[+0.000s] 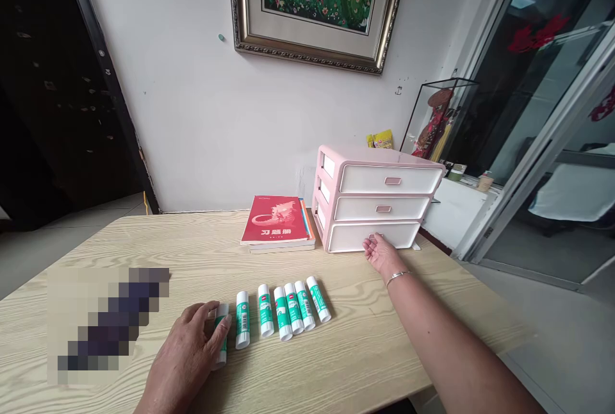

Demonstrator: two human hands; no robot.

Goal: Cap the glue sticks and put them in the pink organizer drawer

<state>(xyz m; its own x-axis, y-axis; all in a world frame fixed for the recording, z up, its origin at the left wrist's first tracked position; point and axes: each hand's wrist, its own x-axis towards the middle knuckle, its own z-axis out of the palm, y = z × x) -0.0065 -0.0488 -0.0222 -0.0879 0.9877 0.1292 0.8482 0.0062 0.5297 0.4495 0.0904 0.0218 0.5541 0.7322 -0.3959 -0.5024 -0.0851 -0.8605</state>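
My left hand (195,340) is closed around the leftmost glue stick (221,357), thumb on one side and fingers on the other; it lies on the table. To its right, several more white-and-green glue sticks lie in a row, among them a separate one (243,321) beside my hand and the rightmost one (318,298). At the pink-and-white drawer unit (331,234), my right hand (380,254) has its fingers curled at the pink handle of the bottom drawer (348,238). That drawer looks closed, and my fingers partly cover the handle.
Red-covered books (277,220) are stacked left of the drawer unit on the wooden table (192,247). A blurred dark object (115,318) lies at the left. Behind the unit are a yellow packet (382,139) and a glass display case (439,119). The wall borders the table's far edge.
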